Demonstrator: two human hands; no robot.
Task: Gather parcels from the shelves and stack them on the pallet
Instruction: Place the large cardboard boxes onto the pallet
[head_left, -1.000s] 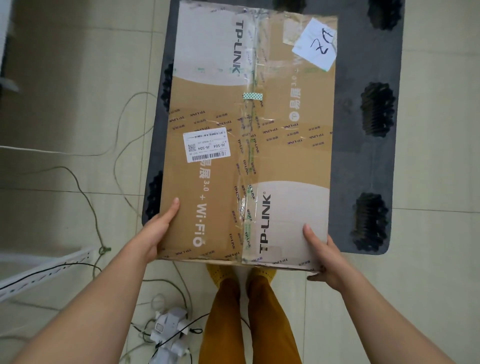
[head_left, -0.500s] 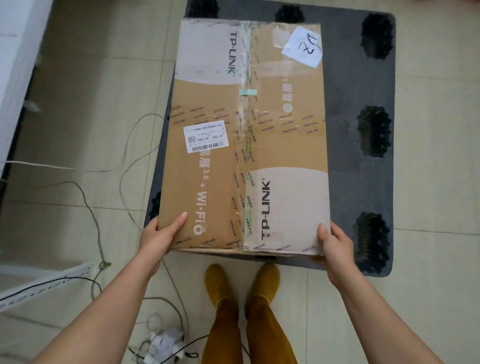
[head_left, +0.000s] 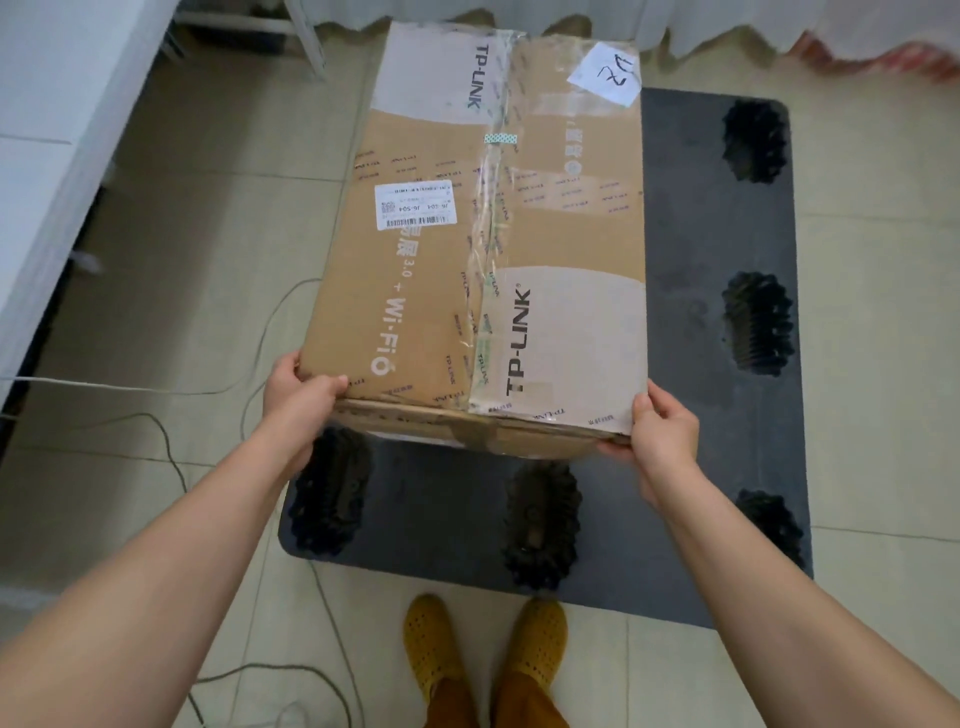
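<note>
Parcel (head_left: 488, 249) over pallet (head_left: 691, 291) — left hand (head_left: 298, 397), right hand (head_left: 662, 428) gripping near corners

Floor (head_left: 197, 208): pale beige tiles, grout lines visible. White furniture (head_left: 57, 130) along left edge (type unclear). Thin grey cables (head_left: 156, 389) trail loose across tiles on left. White scalloped fabric edge (head_left: 727, 31) hangs along top. Light soft, even, shadows faint.

Soft, even daylight; faint shadows, wide-angle bending, blurred top edge.
</note>
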